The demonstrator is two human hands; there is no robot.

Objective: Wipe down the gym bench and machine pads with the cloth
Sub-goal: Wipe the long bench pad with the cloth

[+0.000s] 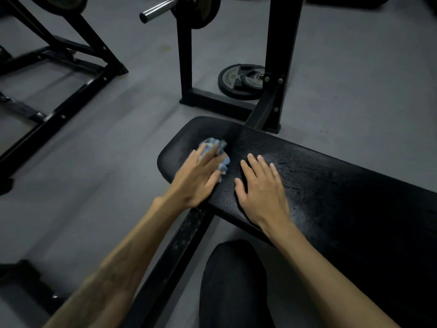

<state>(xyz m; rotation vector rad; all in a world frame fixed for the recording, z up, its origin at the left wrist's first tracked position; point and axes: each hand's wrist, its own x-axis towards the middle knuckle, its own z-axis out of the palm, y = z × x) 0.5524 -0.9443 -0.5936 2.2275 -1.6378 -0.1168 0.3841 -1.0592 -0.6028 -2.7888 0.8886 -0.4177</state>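
Cloth (216,151) first: it's a small blue rag, scrunched into a wad near the middle of the frame, sitting on the rounded end of the black bench pad (319,183), so basically on the worktop. Over at the far left there's another machine's black frame (71,67) on the grey floor (118,162), not involved right now. Moving right, the left hand (198,176) lies on top of the rag, fingers spread over it and pressing it flat to the pad; the grip looks more like a palm-down press than a pinch, and it's a bit motion-blurred so I can't tell how far the fingertips curl in. The rag looks soft, light and floppy, so I'd say hold it bunched under the palm or it'll slide out from under the fingers. Just to its right, the right hand (262,188) rests flat on the pad, fingers straight, holding nothing, probably bracing. The vinyl looks worn and crackly with damp specks, likely a bit slick. Upper middle, a weight plate (233,81) lies by the rack uprights (282,55).
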